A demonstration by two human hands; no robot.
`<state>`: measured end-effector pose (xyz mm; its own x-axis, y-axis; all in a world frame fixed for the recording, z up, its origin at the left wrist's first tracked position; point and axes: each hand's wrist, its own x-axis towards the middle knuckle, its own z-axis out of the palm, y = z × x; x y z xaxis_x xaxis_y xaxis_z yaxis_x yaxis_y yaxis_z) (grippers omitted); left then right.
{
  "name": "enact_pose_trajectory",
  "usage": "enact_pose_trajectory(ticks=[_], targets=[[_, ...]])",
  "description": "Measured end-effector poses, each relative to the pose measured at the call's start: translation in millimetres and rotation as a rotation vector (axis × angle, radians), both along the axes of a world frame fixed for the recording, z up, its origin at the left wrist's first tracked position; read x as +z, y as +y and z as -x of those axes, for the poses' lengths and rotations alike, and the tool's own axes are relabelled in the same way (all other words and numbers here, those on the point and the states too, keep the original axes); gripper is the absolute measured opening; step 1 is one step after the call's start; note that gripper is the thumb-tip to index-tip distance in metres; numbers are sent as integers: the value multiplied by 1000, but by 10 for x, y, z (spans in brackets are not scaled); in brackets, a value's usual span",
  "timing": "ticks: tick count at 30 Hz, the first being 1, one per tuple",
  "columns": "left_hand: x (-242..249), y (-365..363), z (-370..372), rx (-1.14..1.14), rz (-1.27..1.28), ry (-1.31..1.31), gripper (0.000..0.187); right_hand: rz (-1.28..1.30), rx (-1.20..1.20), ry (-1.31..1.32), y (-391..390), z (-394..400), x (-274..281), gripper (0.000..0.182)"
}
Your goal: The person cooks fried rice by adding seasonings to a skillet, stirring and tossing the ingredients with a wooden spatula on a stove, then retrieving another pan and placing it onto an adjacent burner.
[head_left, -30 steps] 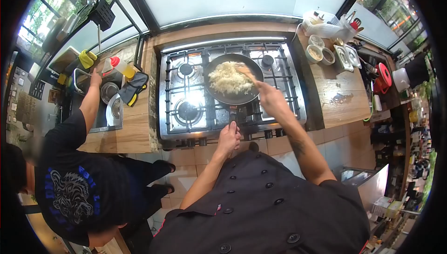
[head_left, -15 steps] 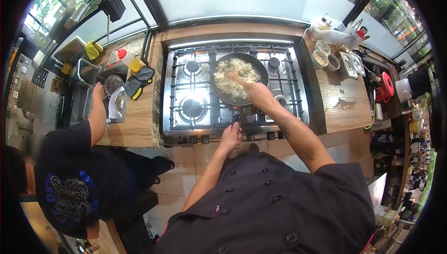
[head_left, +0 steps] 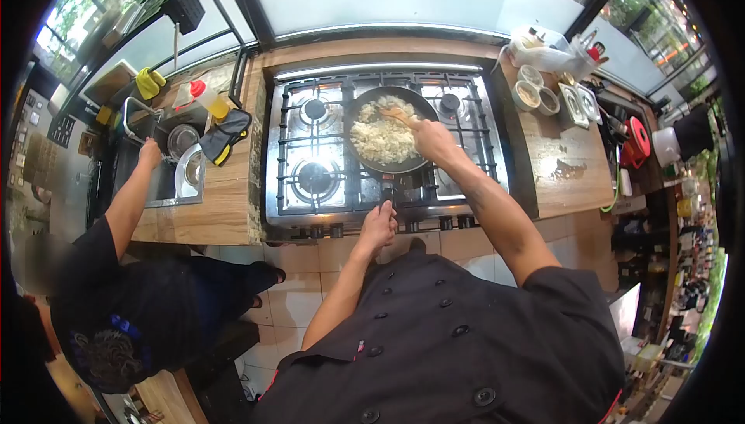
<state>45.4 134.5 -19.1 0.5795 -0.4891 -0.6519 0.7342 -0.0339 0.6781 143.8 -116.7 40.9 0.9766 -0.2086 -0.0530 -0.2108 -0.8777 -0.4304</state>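
Observation:
A dark frying pan [head_left: 426, 103] sits over the middle of the gas stove [head_left: 341, 208], its handle pointing toward me. My left hand [head_left: 378, 227] is closed around the end of that handle. Pale, chunky food [head_left: 382, 138], like chopped onion or rice, covers much of the pan's base. My right hand [head_left: 435, 143] reaches over the pan's right rim, gripping a wooden spatula [head_left: 399, 116]. The spatula's blade lies in the food near the upper middle of the pan; my fingers hide the rest of its handle.
On the right counter [head_left: 574, 183] stand small bowls [head_left: 526, 95] and metal containers [head_left: 573, 106]. A squeeze bottle [head_left: 209, 98] and black-yellow gloves [head_left: 225, 137] lie on the left. A co-worker [head_left: 132, 292] reaches into the sink [head_left: 161, 183] there.
The spatula has swung so its blade points more to the left, higher in the pan, and the food has shifted. The co-worker's arm has moved slightly left at the sink.

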Motion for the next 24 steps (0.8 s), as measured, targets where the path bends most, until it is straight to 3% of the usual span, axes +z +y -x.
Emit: enact_pose_trajectory(ticks=[3,5,8,11,15,17,18,22,24], targets=[[54,-6,-34,-16,-3,4,37,-31,72,-99,26,106,-79,30],[44,32,-31,-14,-4,10,37,11,111,-11,1,181,132,27],[37,12,-25,-11,2,16,38,5,-58,121,-52,294,245,27],[90,-16,-31,-8,42,-4,38,33,-30,42,33,440,115,31],[93,-49,-3,-2,-10,11,38,-3,-57,18,150,676,726,32],[77,-21,13,9,57,56,37,-26,-48,19,87,762,490,33],[146,-15,63,-6,51,60,37,-54,-39,25,70,858,397,34],[1077,-98,-186,0,-19,34,37,-170,-48,-11,-28,950,978,33],[1197,-198,-356,20,-5,28,38,-234,-127,-6,19,1016,1430,33]])
